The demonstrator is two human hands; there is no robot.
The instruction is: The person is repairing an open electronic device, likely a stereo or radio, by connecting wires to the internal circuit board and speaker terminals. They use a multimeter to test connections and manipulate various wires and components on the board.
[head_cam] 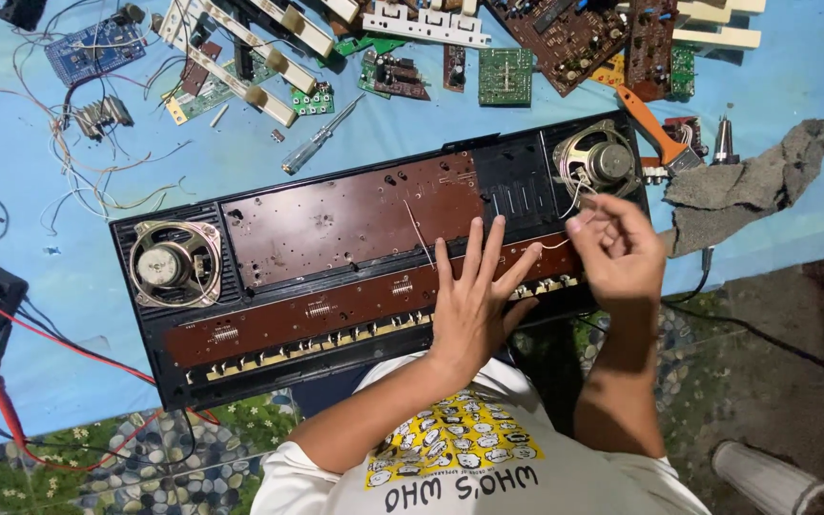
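In the head view, an opened black keyboard case (pixel 145 367) is seen lying across a blue cloth (pixel 793 67), its inside turned up. The left hand (pixel 469 305) is laid flat on the long brown circuit board (pixel 336 310) inside the case, fingers spread apart and straight, nothing gripped. The right hand (pixel 617 253) is held just right of the left one, over the right end of the case; its fingertips are pinched together on a thin pale wire (pixel 545 246), which is seen running from the pinch leftward toward the left hand's fingers. The hand is blurred, so the exact grip cannot be told.

Just beyond the right hand, a round speaker (pixel 598 162) is set in the case's far right corner. A second speaker (pixel 174 265) sits at the opposite end, well to the left of the left hand. Between them a larger brown board (pixel 345 219) is seen, beyond the left hand's fingertips.

Farther out from the left hand, a clear-handled screwdriver (pixel 321 143) lies on the cloth, with loose circuit boards (pixel 574 38) and white key strips (pixel 240 57) beyond it. To the right of the right hand a grey rag (pixel 755 186) is bunched, with an orange-handled tool (pixel 655 129) near it. Far left of both hands, red test leads (pixel 11 410) are trailed off the cloth's edge.
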